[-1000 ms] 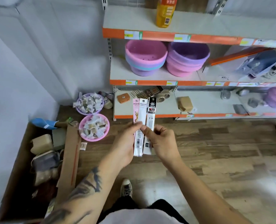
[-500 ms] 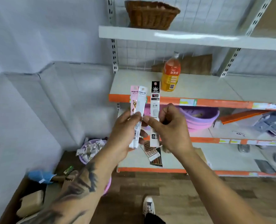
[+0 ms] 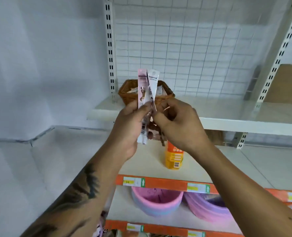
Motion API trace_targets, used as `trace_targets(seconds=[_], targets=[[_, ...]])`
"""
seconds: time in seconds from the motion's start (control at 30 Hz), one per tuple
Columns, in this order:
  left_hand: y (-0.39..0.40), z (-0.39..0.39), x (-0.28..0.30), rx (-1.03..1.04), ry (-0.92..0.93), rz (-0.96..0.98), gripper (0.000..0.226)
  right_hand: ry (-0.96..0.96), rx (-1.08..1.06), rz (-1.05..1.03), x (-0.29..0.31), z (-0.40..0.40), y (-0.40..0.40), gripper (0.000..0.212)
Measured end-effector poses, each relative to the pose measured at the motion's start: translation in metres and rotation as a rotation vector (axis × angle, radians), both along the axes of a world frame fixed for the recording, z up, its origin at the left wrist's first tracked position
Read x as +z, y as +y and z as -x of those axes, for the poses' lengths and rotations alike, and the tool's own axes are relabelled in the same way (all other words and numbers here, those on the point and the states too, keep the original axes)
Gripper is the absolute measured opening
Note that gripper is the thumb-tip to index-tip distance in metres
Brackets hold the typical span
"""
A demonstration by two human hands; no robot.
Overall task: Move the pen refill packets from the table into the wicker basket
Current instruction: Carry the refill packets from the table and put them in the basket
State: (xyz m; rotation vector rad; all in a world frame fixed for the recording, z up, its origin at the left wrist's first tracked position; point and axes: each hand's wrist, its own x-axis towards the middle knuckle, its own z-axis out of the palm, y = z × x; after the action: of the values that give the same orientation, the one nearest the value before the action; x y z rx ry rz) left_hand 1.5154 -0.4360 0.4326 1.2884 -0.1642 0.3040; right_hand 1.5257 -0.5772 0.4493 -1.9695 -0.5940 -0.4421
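both hands up front: left hand (image 3: 127, 129) pinches the pen refill packets (image 3: 146, 100) mid-length, right hand (image 3: 179, 124) fingers curled on their edge. wicker basket (image 3: 124, 93) at twelve o'clock, just behind. packets look light, thin, bendy, likely slippery; hold mid-length.

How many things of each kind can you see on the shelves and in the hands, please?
Refill packets in the left hand: 2, with the right hand at them
Wicker basket: 1
Orange bottle: 1
Plastic basin stacks, pink and purple: 2
Total: 6
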Motion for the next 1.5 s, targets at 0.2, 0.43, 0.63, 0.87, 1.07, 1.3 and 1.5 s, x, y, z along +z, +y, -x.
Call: trace_targets(seconds=[0.2, 0.43, 0.63, 0.87, 1.07, 1.3, 1.5], targets=[[0.032, -0.033, 0.024, 0.083, -0.004, -0.011, 0.025, 0.018, 0.002, -0.146, 0.062, -0.086, 0.013, 0.022], [0.067, -0.052, 0.035, 0.113, 0.068, -0.087, 0.02, 0.194, -0.319, 0.373, 0.082, -0.192, 0.041, 0.008], [0.078, -0.065, 0.03, 0.066, 0.133, 0.014, 0.03, 0.004, -0.5, 0.693, 0.065, -0.18, 0.054, 0.008], [0.069, -0.071, 0.024, -0.021, 0.111, 0.135, 0.024, -0.104, -0.082, 0.149, 0.056, -0.092, 0.075, 0.039], [0.063, -0.075, 0.019, -0.011, -0.013, 0.052, 0.024, 0.001, -0.044, -0.036, 0.054, -0.079, 0.079, 0.027], [0.072, -0.066, 0.019, -0.143, 0.077, 0.091, 0.025, 0.078, -0.087, -0.212, 0.08, -0.119, 0.066, 0.015], [0.083, -0.059, 0.01, -0.101, 0.161, 0.06, 0.034, 0.109, -0.422, 0.468, 0.067, -0.198, 0.065, 0.018]])
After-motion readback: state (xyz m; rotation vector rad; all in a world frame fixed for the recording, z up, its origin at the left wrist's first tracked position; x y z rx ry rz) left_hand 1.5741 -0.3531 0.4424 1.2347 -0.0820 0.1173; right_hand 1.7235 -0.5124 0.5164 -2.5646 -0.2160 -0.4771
